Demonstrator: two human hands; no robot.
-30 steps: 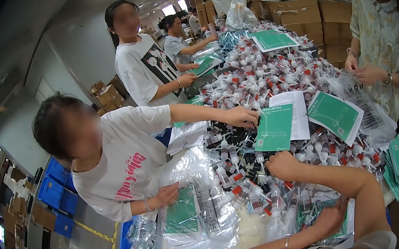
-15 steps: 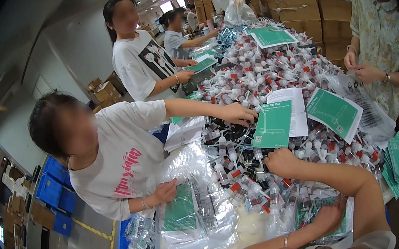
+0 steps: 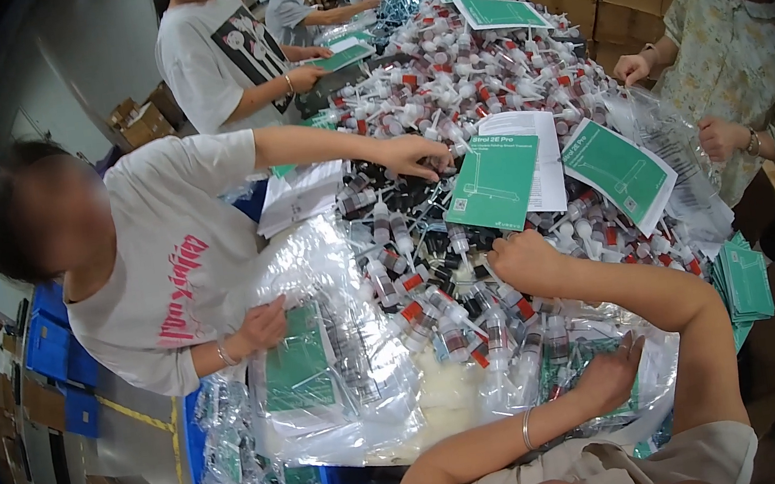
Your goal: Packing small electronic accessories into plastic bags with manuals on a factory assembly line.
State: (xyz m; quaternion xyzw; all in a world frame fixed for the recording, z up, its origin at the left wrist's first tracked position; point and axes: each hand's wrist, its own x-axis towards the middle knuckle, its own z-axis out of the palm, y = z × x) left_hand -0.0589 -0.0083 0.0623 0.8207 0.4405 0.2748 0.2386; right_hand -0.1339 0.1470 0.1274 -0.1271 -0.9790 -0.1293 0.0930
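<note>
My right hand (image 3: 525, 263) reaches to the near side of a heap of small clear bottles (image 3: 447, 97) with white nozzle tips and red parts. Its fingers are curled down among black pieces, and what they pinch is hidden. Just beyond it, a green printed booklet (image 3: 494, 181) lies on the heap over a white leaflet (image 3: 550, 176). Closer to my body, my left hand (image 3: 611, 377), with a bracelet at the wrist, is closed at a clear plastic bag (image 3: 653, 366). A green booklet (image 3: 561, 371) shows through the plastic beside that hand.
A co-worker at left reaches one hand (image 3: 415, 155) into the heap; their other hand (image 3: 263, 325) is over a bagged green booklet (image 3: 296, 367). A blue bin (image 3: 202, 452) of filled bags stands below. At right, another person holds a plastic bag (image 3: 681, 169) near stacked green booklets (image 3: 743, 283).
The whole view has shifted, so things sit higher and further left. The person at right has drawn their hands apart, with a plastic bag between them. My hands stay about where they were.
</note>
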